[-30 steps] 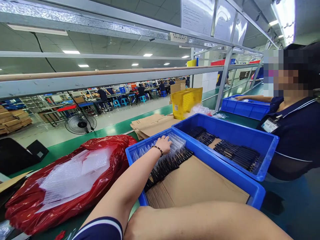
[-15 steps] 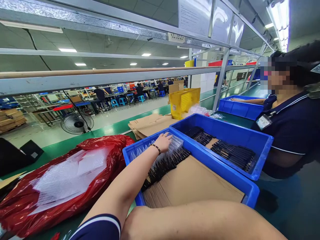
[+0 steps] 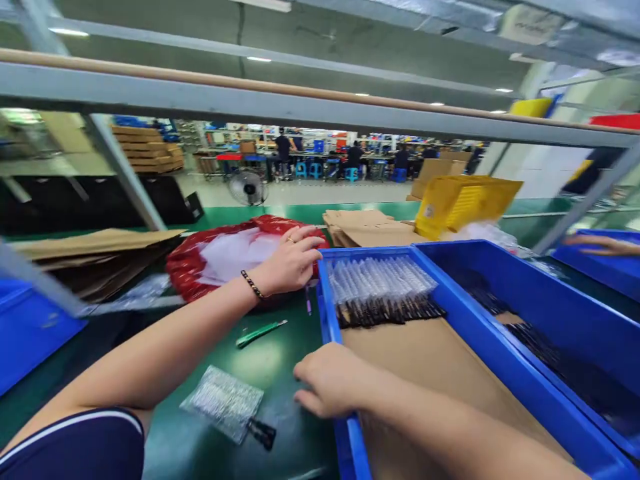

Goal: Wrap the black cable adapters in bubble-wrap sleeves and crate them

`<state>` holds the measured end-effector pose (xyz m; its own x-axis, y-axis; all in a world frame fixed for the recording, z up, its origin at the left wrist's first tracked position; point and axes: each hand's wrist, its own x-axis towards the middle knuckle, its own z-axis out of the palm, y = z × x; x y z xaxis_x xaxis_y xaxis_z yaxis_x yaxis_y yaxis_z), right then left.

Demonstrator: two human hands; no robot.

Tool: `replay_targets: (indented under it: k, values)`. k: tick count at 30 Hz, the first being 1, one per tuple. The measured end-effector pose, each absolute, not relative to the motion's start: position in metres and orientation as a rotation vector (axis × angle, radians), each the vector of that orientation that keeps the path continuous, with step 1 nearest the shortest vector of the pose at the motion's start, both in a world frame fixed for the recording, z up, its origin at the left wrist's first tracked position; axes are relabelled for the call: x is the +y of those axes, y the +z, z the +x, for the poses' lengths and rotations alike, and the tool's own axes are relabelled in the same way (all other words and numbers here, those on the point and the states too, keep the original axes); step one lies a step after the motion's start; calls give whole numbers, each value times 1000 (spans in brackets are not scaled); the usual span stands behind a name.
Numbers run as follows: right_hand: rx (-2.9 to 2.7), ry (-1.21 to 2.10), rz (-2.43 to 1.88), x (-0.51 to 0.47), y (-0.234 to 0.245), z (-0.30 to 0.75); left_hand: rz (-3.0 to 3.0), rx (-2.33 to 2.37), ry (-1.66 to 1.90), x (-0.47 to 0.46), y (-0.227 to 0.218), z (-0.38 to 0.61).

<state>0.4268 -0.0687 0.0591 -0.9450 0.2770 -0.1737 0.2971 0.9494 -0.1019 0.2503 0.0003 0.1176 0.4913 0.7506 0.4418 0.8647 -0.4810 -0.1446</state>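
My left hand (image 3: pixel 293 260) hovers by the far left corner of the near blue bin (image 3: pixel 330 327), its fingers loosely bent and apart, with nothing visible in them. Over that bin's left wall is my right hand (image 3: pixel 335 380), thumb apart from the curled fingers, and no object shows in its grasp. Several bubble-wrap pouches (image 3: pixel 383 277) stand in a row inside the bin, black ends (image 3: pixel 390 311) sticking out, beside a sheet of brown cardboard (image 3: pixel 430 360). On the green table (image 3: pixel 280 413) lies one more bubble-wrap pouch (image 3: pixel 225 400) with a black end poking out.
A green box cutter (image 3: pixel 260 333) lies between my arms. Behind are a red plastic bag (image 3: pixel 185 267) holding white sheets, stacked cardboard (image 3: pixel 375 228) and a yellow container (image 3: pixel 465 203). A second blue bin (image 3: pixel 545 313) adjoins on the right. Another person's hand (image 3: pixel 595 245) reaches in at far right.
The view has swung left. My left hand has left the pouches inside the bin and moved to its far left corner. My right hand has come into view over the left wall.
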Motion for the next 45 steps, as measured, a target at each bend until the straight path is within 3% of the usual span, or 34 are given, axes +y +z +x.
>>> replay_targets:
  k: [7, 15, 23, 29, 34, 38, 45]
  values:
    - [2927, -244, 491, -75, 49, 425, -2035, -1751, -673, -121, 97, 112]
    - [2811, -258, 683, -78, 49, 406, -2326, -1985, -540, -240, -7, 88]
    - [2577, -509, 791, -92, 20, 301, -3066, -1408, -326, -256, -77, 142]
    - [2373, -649, 1009, -99, -24, 236, -3193, -1598, -670, -239, -97, 128]
    - [2302, -737, 1080, -108, -32, 224, -3237, -1705, -949, -239, -98, 112]
    - [2401, -583, 1220, -127, -22, 237, -3243, -1765, -1062, -242, -97, 109]
    - [2317, 196, 1794, -109, -14, 285, -3256, -1847, -1104, -238, -93, 107]
